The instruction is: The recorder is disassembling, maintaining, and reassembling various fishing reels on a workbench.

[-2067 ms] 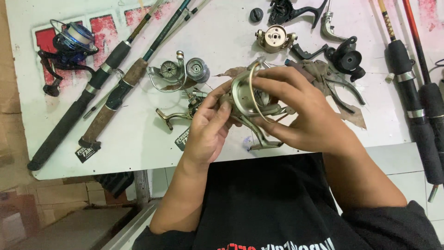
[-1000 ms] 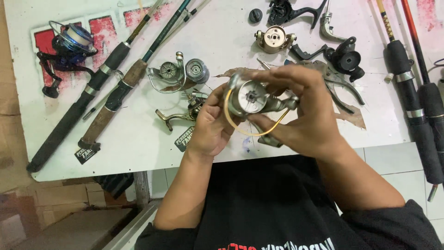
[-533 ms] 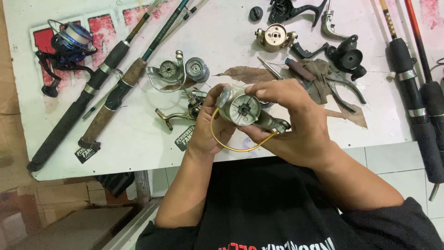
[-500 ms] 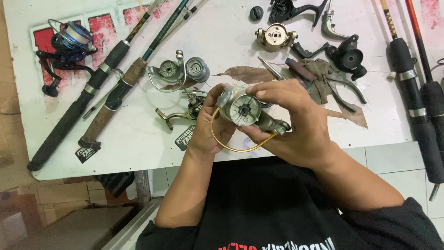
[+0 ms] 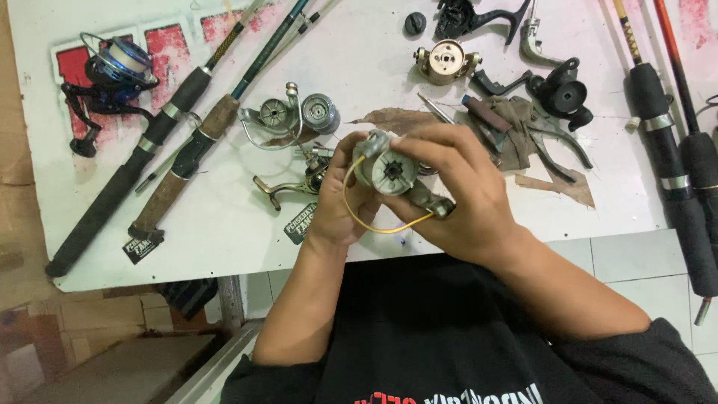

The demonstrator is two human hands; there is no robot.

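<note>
Both hands were closed around a silver reel rotor [image 5: 390,172] with a golden wire bail, held above the near edge of the white surface [image 5: 224,224]. The left hand [image 5: 336,202] gripped its left side, the right hand [image 5: 464,194] its right. Beyond the rotor lay a silver spinning reel [image 5: 288,120]; two rods [image 5: 157,157] lay to its left.

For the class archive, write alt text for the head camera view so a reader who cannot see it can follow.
Both hands, left hand and right hand, hold a silver fishing reel rotor with a gold wire bail above a white table. Fishing rods, a blue-spooled reel and loose reel parts lie around.
</note>
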